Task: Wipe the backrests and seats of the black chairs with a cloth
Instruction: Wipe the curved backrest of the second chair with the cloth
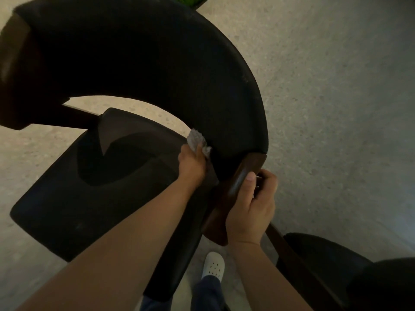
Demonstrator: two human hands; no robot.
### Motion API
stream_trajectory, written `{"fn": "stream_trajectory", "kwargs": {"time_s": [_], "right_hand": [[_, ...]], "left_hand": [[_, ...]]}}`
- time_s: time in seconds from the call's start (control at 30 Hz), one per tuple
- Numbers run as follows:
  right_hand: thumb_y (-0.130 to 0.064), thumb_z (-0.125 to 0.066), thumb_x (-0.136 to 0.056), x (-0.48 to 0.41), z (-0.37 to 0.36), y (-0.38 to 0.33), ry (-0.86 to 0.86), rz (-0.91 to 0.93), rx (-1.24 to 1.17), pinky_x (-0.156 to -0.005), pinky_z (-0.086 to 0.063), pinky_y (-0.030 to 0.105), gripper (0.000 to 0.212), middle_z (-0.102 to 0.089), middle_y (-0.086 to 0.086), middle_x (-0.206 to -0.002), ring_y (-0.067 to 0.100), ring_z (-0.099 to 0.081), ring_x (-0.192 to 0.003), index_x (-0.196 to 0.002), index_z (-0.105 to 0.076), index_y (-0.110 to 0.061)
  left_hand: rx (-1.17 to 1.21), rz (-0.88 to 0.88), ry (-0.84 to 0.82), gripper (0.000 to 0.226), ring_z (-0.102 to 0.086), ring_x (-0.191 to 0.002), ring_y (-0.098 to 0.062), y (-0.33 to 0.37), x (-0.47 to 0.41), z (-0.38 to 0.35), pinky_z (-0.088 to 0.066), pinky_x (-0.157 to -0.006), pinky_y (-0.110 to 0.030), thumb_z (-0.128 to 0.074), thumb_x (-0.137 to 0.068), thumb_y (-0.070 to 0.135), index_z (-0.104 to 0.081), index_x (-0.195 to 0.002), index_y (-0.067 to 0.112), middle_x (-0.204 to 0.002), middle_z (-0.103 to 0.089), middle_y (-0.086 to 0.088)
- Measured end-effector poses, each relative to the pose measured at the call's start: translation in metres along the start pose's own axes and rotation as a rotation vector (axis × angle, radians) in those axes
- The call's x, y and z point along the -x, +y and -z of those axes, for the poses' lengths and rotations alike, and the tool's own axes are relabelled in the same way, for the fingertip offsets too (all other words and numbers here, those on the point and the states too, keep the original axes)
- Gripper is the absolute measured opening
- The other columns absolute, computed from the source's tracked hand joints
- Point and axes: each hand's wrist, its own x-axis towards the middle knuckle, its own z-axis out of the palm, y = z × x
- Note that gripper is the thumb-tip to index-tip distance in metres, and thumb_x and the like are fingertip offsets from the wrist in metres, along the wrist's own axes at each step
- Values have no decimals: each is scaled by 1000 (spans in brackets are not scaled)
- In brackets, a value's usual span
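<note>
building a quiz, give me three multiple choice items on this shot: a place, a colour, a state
1. Where does the small grey cloth touch? A) the curved black fabric backrest B) the black seat C) the floor
2. What colour is the perforated shoe? A) red B) white C) black
3. What is the right hand doing? A) hanging idle B) gripping the brown wooden chair end C) holding the cloth
Answers: 1 A, the left hand presses it there; 2 B, plainly white; 3 B, its fingers curl round the wood.
</note>
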Motion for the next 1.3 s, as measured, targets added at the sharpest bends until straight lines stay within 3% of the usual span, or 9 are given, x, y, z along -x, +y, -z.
{"fn": "stream_trajectory", "kwargs": {"time_s": [0.07, 0.2, 0.33, 0.43, 0.5, 0.73, 0.87, 1.07, 1.3], "right_hand": [[-57, -29, -91, 0, 2, 0, -20, -8, -7, -61, -42, 5, 36, -55, -15, -83, -3, -57, -76, -109, -43, -30], [-59, -30, -89, -3, 8, -4, -67, -32, -4, -60, -41, 9, 39, -54, -17, -90, -7, -56, -81, -114, -43, -32], [-39, -43, -98, -30, 15, -25, 27, -25, -75, -69, -42, 7, 24, -54, -16, -93, -6, -55, -84, -115, -51, -24], [-44, -39, -98, -55, 4, -34, 71, -26, -41, -71, -50, 24, 23, -57, -13, -89, 2, -56, -81, -105, -54, -28], [-50, -32, -96, -58, -3, -30, 78, 19, 0, -67, -47, 27, 33, -56, -7, -86, 8, -54, -77, -98, -55, -27], [-47, -31, -96, -56, -5, -26, 92, 50, 35, -64, -35, 7, 34, -55, -6, -85, 1, -50, -74, -96, -55, -23], [-46, -31, -96, -56, -5, -26, 98, 44, 44, -63, -35, 6, 33, -56, -7, -86, -1, -50, -75, -96, -56, -23], [-47, -29, -95, -56, -5, -26, 97, 31, 66, -61, -34, 8, 37, -54, -10, -86, -2, -49, -75, -97, -56, -22], [-45, -30, -96, -56, -5, -26, 97, 39, 62, -64, -35, 6, 39, -54, -8, -87, -2, -49, -76, -98, -57, -18]], "left_hand": [[-125, 13, -23, 37, -57, -95, -18, -10, -4, 16, -48, -70, -29, -46, -100, 41, -42, -128, 17, -128, -48, -12], [-233, -225, -14, 32, -60, -92, -14, -3, 10, 39, -47, -65, -20, -50, -98, 40, -48, -122, 20, -123, -50, -7], [-243, -455, 64, 30, -52, -88, -4, 35, 35, 40, -46, -61, -6, -54, -97, 37, -48, -120, 20, -119, -41, 0], [-176, -553, 138, 25, -47, -89, 3, 65, 48, 34, -36, -67, 6, -59, -95, 36, -48, -114, 25, -118, -39, 4], [-148, -597, 181, 23, -47, -90, 4, 80, 51, 30, -39, -71, 2, -62, -93, 37, -47, -109, 29, -116, -41, 4], [-181, -713, 167, 28, -44, -98, 3, 105, 57, 16, -39, -77, -1, -57, -93, 50, -54, -108, 27, -116, -39, 3], [-87, -753, 136, 16, -48, -96, -3, 112, 69, -2, -42, -79, -6, -51, -99, 40, -57, -100, 26, -110, -39, 7], [-127, -831, 189, 19, -51, -99, -19, 116, 62, -20, -52, -84, -37, -72, -85, 40, -63, -94, 26, -108, -45, 2], [-72, -812, 279, 29, -53, -82, -10, 121, 54, -24, -51, -72, -24, -74, -83, 40, -53, -81, 20, -96, -48, 3]]}}
